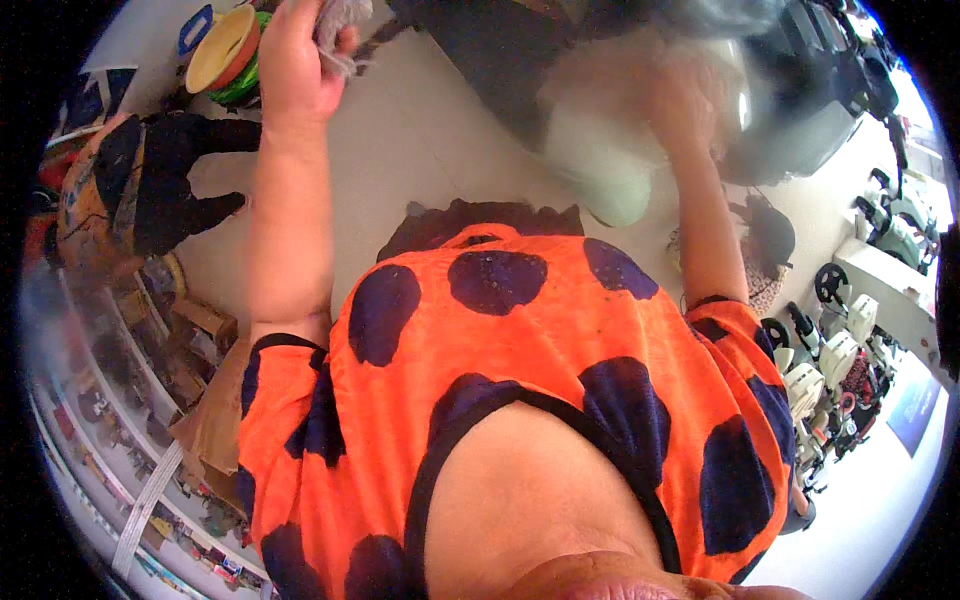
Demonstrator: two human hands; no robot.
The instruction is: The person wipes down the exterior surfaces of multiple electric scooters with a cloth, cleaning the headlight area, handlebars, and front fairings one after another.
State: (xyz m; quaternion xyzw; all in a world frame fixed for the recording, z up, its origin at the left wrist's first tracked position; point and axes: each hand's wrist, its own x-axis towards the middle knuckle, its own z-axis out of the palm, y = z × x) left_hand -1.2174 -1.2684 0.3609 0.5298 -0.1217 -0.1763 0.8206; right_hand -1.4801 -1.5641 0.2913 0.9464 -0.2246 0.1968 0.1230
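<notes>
My left hand (300, 65) is raised at the upper left, its fingers closed around a crumpled grey cloth (343, 35). At the upper right, my right hand (690, 95) reaches over a dark, glossy vehicle-like body (500, 75). Blur and haze hide its fingers, so I cannot tell whether it holds anything. Below that hand, a pale greenish rounded piece (615, 195) shows at the lower edge of the hazy area.
A yellow basin (222, 50) stands at the far left beside something green. Shelves of small goods (130, 400) and a cardboard box (218, 430) line the left. Several scooters (835, 345) stand along the right. Black objects (175, 185) lie near my left forearm.
</notes>
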